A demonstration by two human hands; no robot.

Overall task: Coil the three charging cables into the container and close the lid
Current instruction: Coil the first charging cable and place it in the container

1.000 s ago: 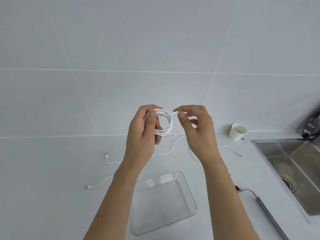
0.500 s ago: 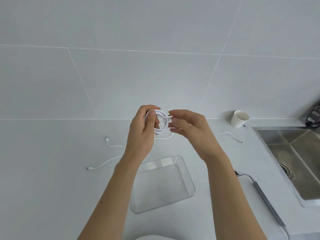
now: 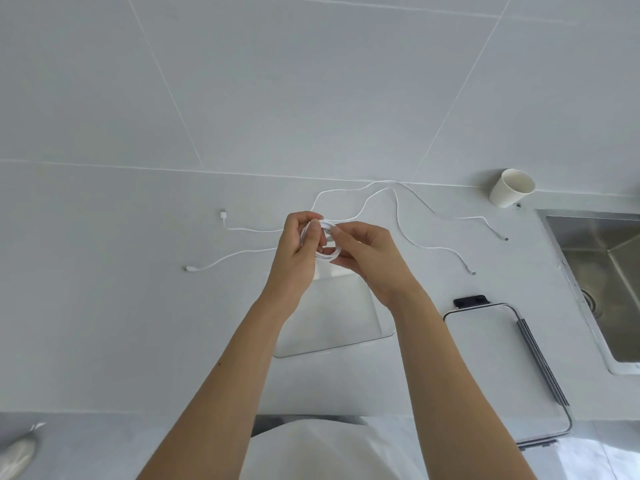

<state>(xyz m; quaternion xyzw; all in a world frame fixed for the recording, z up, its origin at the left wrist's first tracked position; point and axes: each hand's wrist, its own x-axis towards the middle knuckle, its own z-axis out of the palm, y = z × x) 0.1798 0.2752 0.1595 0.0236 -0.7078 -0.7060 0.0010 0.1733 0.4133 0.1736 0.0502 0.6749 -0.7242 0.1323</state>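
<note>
My left hand [image 3: 297, 251] grips a small coil of white charging cable [image 3: 329, 252] in the air above the counter. My right hand [image 3: 363, 254] pinches the coil's loose end against it. Below them lies a clear, shallow rectangular container [image 3: 332, 317], partly hidden by my forearms. Two more white cables lie stretched across the counter: one [image 3: 433, 211] ends in a plug at the far right, the other [image 3: 415, 242] ends nearer. Their left ends [image 3: 225, 261] trail out past my left hand. The container's lid [image 3: 498, 368], white with a metal rim, lies flat to the right.
A white paper cup [image 3: 512, 187] lies tipped against the tiled wall at the back right. A steel sink [image 3: 609, 278] is set into the counter at the right edge. The counter's front edge [image 3: 104, 412] runs across the bottom.
The camera has tilted down, so the counter, the lid and both loose cables now show. My right hand has closed in on the coil and holds the end against it. Both hands sit lower, nearer the container.
</note>
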